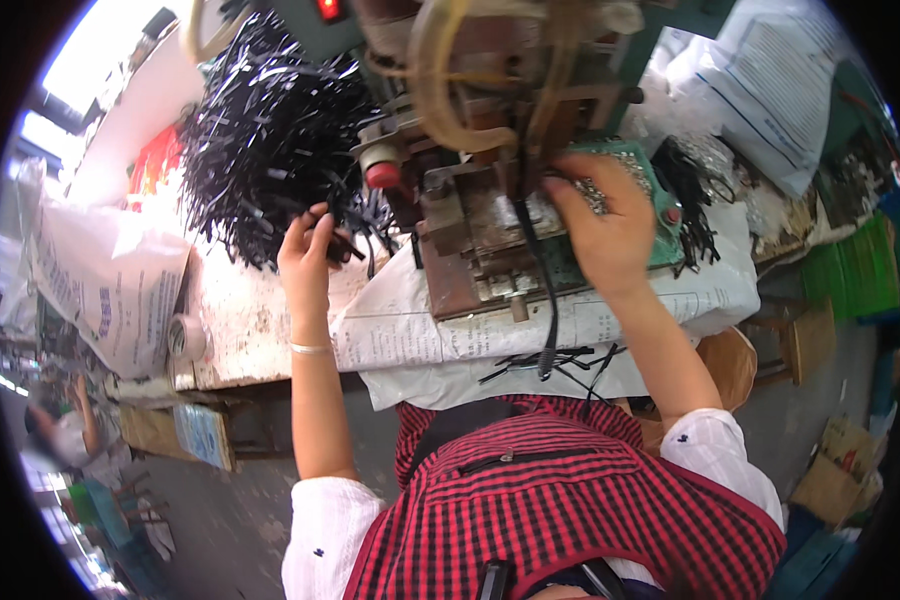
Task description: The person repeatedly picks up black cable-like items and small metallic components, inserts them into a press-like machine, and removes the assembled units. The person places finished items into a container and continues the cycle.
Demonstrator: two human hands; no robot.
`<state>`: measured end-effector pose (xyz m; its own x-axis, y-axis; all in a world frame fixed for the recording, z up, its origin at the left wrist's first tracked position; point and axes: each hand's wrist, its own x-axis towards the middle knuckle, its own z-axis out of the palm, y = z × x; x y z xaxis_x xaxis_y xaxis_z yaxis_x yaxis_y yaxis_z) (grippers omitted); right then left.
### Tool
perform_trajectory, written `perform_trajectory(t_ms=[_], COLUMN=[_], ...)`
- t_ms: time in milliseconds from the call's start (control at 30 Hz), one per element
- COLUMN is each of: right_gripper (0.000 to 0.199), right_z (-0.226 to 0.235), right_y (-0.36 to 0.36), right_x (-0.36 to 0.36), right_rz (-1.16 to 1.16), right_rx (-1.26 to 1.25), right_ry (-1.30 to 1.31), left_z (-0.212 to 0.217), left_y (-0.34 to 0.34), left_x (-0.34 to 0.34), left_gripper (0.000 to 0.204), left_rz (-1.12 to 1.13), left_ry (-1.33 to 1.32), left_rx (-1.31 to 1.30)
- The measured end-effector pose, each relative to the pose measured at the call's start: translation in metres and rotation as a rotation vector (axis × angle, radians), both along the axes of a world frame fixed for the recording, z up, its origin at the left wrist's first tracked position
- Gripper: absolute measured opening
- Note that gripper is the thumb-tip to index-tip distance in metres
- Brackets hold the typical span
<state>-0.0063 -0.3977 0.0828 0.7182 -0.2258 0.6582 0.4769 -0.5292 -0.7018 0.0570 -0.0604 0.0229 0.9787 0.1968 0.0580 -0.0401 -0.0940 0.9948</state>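
My left hand (307, 262) is at the near edge of a big heap of glossy black strips (270, 130). Its thumb and fingers are pinched on a short black strip (344, 250). To the right, my right hand (615, 228) reaches to the working part of a metal press machine (485, 215), beside a green tray (667, 238) of small shiny metal pieces (602, 192). Its thumb and fingertips are drawn together, slightly blurred; what lies between them is hidden. A black cord (542, 290) with a ribbed end hangs in front of the machine.
A red button (381, 175) sits at the machine's left. More black strips (690, 195) lie beyond the tray. White sacks (110, 270) stand at left, by a tape roll (186, 337). Loose black strips (555, 365) lie near my apron. Another person (65, 425) is far left.
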Motion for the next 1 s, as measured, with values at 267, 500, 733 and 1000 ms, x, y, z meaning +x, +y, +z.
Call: perform_trajectory(t_ms=[267, 500, 733, 1000], right_gripper=[0.048, 0.060, 0.049, 0.033], right_z=[-0.009, 0.038, -0.009, -0.076], right_y=[0.024, 0.043, -0.028, -0.087], right_x=[-0.005, -0.043, -0.015, -0.046], right_rz=[0.171, 0.425, 0.221, -0.211], right_rx=[0.496, 0.780, 0.258, -0.171], right_ry=[0.114, 0.273, 0.261, 0.353], left_z=[0.054, 0.035, 0.076, 0.067], left_y=[-0.045, 0.016, -0.126, -0.152], left_x=[0.004, 0.046, -0.082, -0.072], left_gripper=[0.015, 0.022, 0.017, 0.029], left_rz=[0.121, 0.284, -0.282, -0.396], left_ry=[-0.394, -0.255, -1.235, -1.273], left_rx=[-0.371, -0.887, 0.776, 0.784])
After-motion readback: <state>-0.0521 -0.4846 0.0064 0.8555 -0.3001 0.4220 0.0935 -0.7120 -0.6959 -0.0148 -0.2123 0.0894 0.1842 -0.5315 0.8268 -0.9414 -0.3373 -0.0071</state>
